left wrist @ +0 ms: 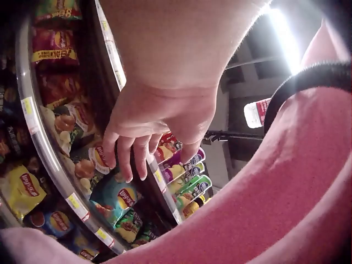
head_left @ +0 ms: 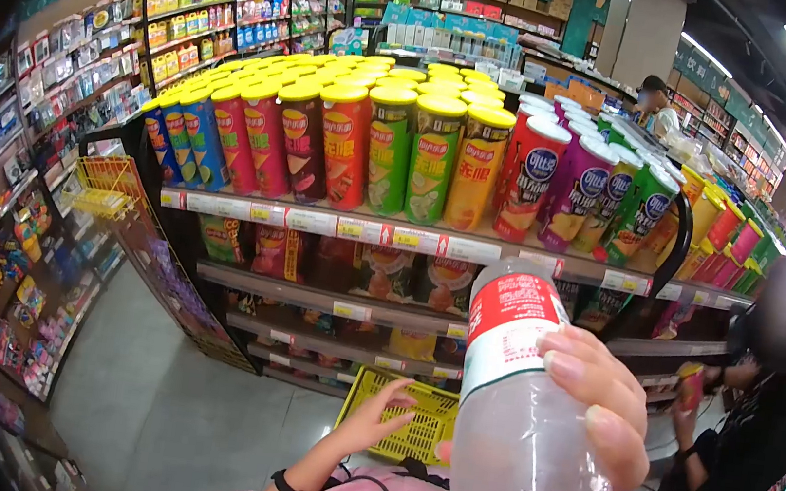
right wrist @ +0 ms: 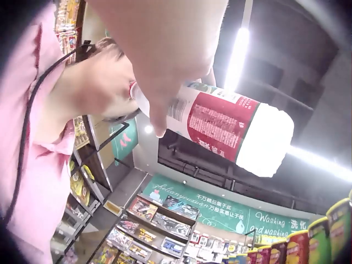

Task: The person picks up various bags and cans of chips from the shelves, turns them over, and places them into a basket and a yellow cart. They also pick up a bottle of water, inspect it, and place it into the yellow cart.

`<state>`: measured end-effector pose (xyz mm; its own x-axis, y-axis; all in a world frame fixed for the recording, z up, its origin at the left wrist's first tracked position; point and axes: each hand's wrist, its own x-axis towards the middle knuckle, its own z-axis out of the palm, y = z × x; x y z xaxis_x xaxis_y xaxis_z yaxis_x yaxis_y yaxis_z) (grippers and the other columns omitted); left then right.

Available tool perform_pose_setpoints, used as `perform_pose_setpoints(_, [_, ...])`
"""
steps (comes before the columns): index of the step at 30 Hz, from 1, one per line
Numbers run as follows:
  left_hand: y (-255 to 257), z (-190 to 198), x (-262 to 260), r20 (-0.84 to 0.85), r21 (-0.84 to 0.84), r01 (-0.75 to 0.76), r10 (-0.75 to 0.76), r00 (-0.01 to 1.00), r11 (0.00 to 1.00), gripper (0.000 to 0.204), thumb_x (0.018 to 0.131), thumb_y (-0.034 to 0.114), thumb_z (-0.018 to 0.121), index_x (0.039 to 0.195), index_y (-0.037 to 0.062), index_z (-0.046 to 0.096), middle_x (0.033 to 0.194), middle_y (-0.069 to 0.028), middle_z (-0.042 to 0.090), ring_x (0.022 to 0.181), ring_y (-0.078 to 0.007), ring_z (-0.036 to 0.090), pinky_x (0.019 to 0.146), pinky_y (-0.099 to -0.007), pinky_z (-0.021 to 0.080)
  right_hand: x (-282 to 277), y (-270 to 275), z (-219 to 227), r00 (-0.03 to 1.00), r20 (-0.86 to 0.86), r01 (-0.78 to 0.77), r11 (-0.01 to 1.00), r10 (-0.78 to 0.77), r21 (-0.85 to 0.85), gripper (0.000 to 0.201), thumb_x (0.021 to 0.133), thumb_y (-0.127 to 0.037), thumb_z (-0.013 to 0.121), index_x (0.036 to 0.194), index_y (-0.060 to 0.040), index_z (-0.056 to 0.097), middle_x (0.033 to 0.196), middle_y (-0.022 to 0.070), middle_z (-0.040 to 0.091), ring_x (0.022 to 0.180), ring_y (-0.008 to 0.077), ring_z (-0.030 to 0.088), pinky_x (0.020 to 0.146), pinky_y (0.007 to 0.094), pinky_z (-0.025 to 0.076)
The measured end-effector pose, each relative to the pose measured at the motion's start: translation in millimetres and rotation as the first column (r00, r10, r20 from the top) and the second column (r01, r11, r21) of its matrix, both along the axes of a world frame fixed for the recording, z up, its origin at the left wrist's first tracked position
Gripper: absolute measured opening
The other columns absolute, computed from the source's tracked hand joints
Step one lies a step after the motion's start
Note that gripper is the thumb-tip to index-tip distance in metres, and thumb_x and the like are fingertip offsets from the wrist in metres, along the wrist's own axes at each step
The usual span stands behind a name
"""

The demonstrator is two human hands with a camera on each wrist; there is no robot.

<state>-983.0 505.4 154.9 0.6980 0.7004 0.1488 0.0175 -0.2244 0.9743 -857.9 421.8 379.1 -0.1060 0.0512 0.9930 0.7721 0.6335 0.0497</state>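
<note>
A clear bottle (head_left: 531, 439) with a red and white label is held up close to the face, its base pointing away toward the shelves. My right hand (head_left: 601, 404) grips it around the label, fingers curled over its side. In the right wrist view the bottle (right wrist: 220, 124) tilts, its neck end at the person's mouth, with the hand (right wrist: 170, 71) round it. My left hand (head_left: 381, 421) hangs over a yellow basket (head_left: 355, 408), fingers loosely bent, holding nothing. The left wrist view shows that hand (left wrist: 159, 121) with its fingers spread downward.
Chip canisters (head_left: 341, 146) with yellow lids line the shelf top ahead, with bagged chips (left wrist: 55, 49) below. A person in black (head_left: 730, 454) stands close on the right, holding a small canister. A yellow wire rack (head_left: 106, 188) is at the left; grey floor (head_left: 196, 408) shows below it.
</note>
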Motion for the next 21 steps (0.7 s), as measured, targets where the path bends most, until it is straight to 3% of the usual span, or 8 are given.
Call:
perform_pose_setpoints(3, [0.3, 1.9, 1.1, 0.002, -0.008, -0.002, 0.002, 1.000, 1.000, 0.051, 0.077, 0.013, 0.053, 0.119, 0.0047, 0.026, 0.099, -0.0131, 0.049, 0.094, -0.0198, 0.047, 0.083, -0.0301, 0.036, 29.4, 2.5, 4.6, 0.959, 0.240, -0.157, 0.987, 0.150, 0.014, 0.034, 0.066, -0.003, 0.057, 0.092, 0.0023, 0.037, 0.082, 0.0190, 0.053, 0.069, 0.0283, 0.058, 0.062, 0.0364, 0.050])
perform_pose_setpoints(8, [1.0, -8.4, 4.5, -0.041, -0.025, 0.001, -0.002, 0.999, 1.000, 0.050, 0.076, 0.011, 0.052, 0.119, 0.0050, 0.026, 0.098, -0.0126, 0.050, 0.094, -0.0196, 0.048, 0.083, -0.0308, 0.035, 28.4, -1.5, -32.5, 0.966, 0.046, -0.249, 0.966, 0.253, -0.070, 0.028, 0.063, 0.006, 0.054, 0.088, 0.0074, 0.041, 0.081, 0.0242, 0.053, 0.066, 0.0314, 0.057, 0.056, 0.0354, 0.051])
perform_pose_setpoints(11, [5.3, -35.4, 12.3, 0.049, -0.235, 0.033, -0.022, 0.999, 0.971, 0.050, 0.076, 0.011, 0.052, 0.119, 0.0052, 0.027, 0.099, -0.0123, 0.050, 0.093, -0.0196, 0.048, 0.083, -0.0309, 0.035, 46.9, -15.5, -44.6, 0.955, -0.066, -0.294, 0.899, 0.288, -0.326, 0.036, 0.062, 0.000, 0.059, 0.093, 0.0068, 0.043, 0.084, 0.0228, 0.053, 0.073, 0.0319, 0.057, 0.062, 0.0362, 0.049])
perform_pose_setpoints(13, [5.4, -41.7, 15.5, -0.001, -0.119, 0.015, -0.015, 1.000, 0.993, 0.050, 0.076, 0.011, 0.052, 0.119, 0.0054, 0.028, 0.099, -0.0119, 0.051, 0.092, -0.0197, 0.049, 0.083, -0.0308, 0.035, 62.9, -23.9, -48.6, 0.939, -0.254, -0.340, 0.744, 0.232, -0.575, 0.047, 0.060, -0.008, 0.066, 0.099, 0.0056, 0.043, 0.088, 0.0199, 0.054, 0.078, 0.0298, 0.056, 0.068, 0.0347, 0.046])
perform_pose_setpoints(15, [0.2, -29.1, 18.2, -0.039, -0.048, 0.006, -0.007, 0.999, 0.999, 0.049, 0.076, 0.012, 0.052, 0.118, 0.0056, 0.028, 0.098, -0.0117, 0.051, 0.092, -0.0197, 0.049, 0.083, -0.0308, 0.035, 70.3, -16.6, -55.8, 0.887, -0.402, -0.425, 0.741, 0.227, -0.519, 0.058, 0.056, -0.016, 0.072, 0.102, 0.0044, 0.043, 0.091, 0.0168, 0.054, 0.081, 0.0260, 0.056, 0.072, 0.0318, 0.045])
perform_pose_setpoints(17, [0.4, -36.5, 22.2, -0.044, -0.053, 0.014, -0.016, 0.999, 0.999, 0.047, 0.076, 0.013, 0.052, 0.118, 0.0059, 0.030, 0.098, -0.0114, 0.052, 0.092, -0.0195, 0.049, 0.083, -0.0305, 0.035, 85.3, -8.1, -65.4, 0.899, -0.426, -0.307, 0.839, 0.101, -0.449, 0.069, 0.048, -0.022, 0.077, 0.102, 0.0031, 0.043, 0.091, 0.0135, 0.055, 0.080, 0.0213, 0.056, 0.072, 0.0292, 0.044])
perform_pose_setpoints(19, [-0.3, -39.6, 27.0, -0.044, -0.063, 0.006, -0.009, 0.999, 0.998, 0.047, 0.076, 0.013, 0.052, 0.117, 0.0059, 0.030, 0.097, -0.0111, 0.052, 0.092, -0.0193, 0.050, 0.082, -0.0302, 0.036, 107.0, -9.3, -61.3, 0.863, -0.491, -0.206, 0.802, -0.121, -0.560, 0.076, 0.041, -0.028, 0.079, 0.101, 0.0011, 0.044, 0.088, 0.0092, 0.055, 0.078, 0.0173, 0.055, 0.070, 0.0281, 0.044])
perform_pose_setpoints(21, [-1.7, -40.4, 34.0, -0.031, -0.087, -0.012, 0.009, 0.999, 0.996, 0.046, 0.076, 0.012, 0.052, 0.117, 0.0059, 0.031, 0.096, -0.0104, 0.053, 0.091, -0.0194, 0.050, 0.081, -0.0295, 0.037, 136.4, -4.3, -59.9, 0.825, -0.500, -0.089, 0.814, -0.263, -0.574, 0.067, 0.047, -0.025, 0.075, 0.102, 0.0004, 0.044, 0.091, 0.0084, 0.054, 0.082, 0.0155, 0.053, 0.073, 0.0278, 0.042])
